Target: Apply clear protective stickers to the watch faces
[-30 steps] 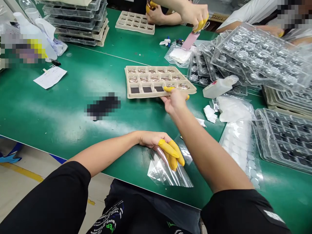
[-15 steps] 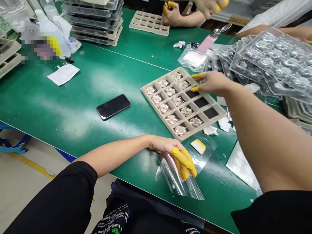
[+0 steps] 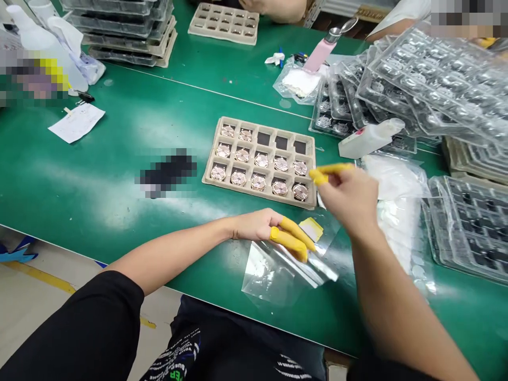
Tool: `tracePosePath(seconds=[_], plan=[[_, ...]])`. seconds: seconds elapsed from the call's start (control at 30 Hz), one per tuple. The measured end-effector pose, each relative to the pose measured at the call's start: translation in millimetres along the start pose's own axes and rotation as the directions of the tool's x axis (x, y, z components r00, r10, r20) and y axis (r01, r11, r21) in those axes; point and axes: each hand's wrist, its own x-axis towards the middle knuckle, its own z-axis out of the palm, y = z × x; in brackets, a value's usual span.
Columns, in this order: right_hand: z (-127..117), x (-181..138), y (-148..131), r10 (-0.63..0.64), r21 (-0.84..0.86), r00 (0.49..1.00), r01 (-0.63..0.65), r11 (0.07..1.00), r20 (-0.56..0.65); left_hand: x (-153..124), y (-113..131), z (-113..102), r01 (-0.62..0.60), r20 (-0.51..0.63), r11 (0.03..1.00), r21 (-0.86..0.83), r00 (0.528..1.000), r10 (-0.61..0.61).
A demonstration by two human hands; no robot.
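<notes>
A beige compartment tray (image 3: 260,200) lies on the green table, with rose-gold watch heads (image 3: 259,182) in most of its cells; three cells in the back row show only dark padding. My right hand (image 3: 345,193), with yellow finger cots, has its thumb and forefinger closed together at the tray's right edge. In front of the tray my left hand (image 3: 273,227), also in yellow finger cots, grips a sheet of clear plastic film (image 3: 273,270). Its lower fingers are partly hidden. Beside those fingertips is a small yellow-and-white slip (image 3: 311,229).
A blurred dark phone (image 3: 169,172) lies left of the tray. Stacked clear plastic trays (image 3: 432,79) fill the right back, with a white bottle (image 3: 371,138) before them. More trays (image 3: 127,32) stand at the back left. Another person's arm (image 3: 278,8) reaches in beyond a second beige tray (image 3: 223,24).
The watch tray has turned so that its long side faces me, and my right hand has come nearer along its right edge. My left hand and the film have swung slightly upward.
</notes>
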Motion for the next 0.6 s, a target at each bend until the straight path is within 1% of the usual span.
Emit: tracePosePath(seconds=[0.03, 0.07, 0.1, 0.17, 0.23, 0.3, 0.33, 0.37, 0.43, 0.5, 0.53, 0.57, 0.6], plan=[[1, -13, 17, 0.058, -0.062, 0.997, -0.055, 0.997, 0.043, 1, -3, 1, -0.088, -0.107, 0.995, 0.044, 0.99, 0.093], [4, -23, 30, 0.083, -0.106, 0.994, -0.075, 0.992, 0.066, 2, -6, 2, -0.164, -0.21, 0.979, 0.125, 0.959, 0.187], [8, -28, 39, 0.078, -0.124, 0.993, -0.066, 0.99, 0.094, 3, -10, 3, -0.213, -0.289, 0.949, 0.233, 0.917, 0.276], [17, -30, 47, 0.018, -0.104, 0.992, -0.005, 0.995, 0.127, 4, -16, 4, -0.234, -0.371, 0.857, 0.458, 0.826, 0.424], [22, -23, 46, -0.047, -0.023, 0.988, 0.051, 0.998, 0.149, 4, -20, 3, -0.184, -0.415, 0.766, 0.617, 0.751, 0.514], [23, -16, 43, -0.074, 0.084, 0.985, 0.061, 0.995, 0.154, 5, -21, 1, -0.103, -0.475, 0.733, 0.673, 0.699, 0.534], [23, -14, 42, -0.069, 0.138, 0.986, 0.048, 0.989, 0.154, 6, -20, -2, -0.069, -0.514, 0.746, 0.663, 0.682, 0.52], [22, -13, 41, -0.041, 0.189, 0.988, 0.013, 0.982, 0.146, 7, -18, -5, -0.046, -0.551, 0.774, 0.632, 0.675, 0.49], [19, -15, 40, 0.06, 0.304, 0.994, -0.085, 0.949, 0.091, 9, -14, -11, -0.021, -0.602, 0.839, 0.544, 0.686, 0.408], [15, -23, 39, 0.173, 0.49, 0.985, -0.139, 0.86, -0.024, 11, -11, -16, -0.022, -0.624, 0.878, 0.479, 0.695, 0.358], [13, -28, 39, 0.221, 0.595, 0.972, -0.132, 0.793, -0.079, 11, -11, -17, -0.028, -0.632, 0.884, 0.467, 0.689, 0.355], [10, -33, 38, 0.259, 0.687, 0.959, -0.112, 0.718, -0.113, 12, -10, -18, -0.035, -0.642, 0.881, 0.472, 0.671, 0.371], [8, -39, 37, 0.292, 0.758, 0.949, -0.104, 0.644, -0.119, 11, -11, -18, -0.041, -0.651, 0.871, 0.489, 0.647, 0.396]])
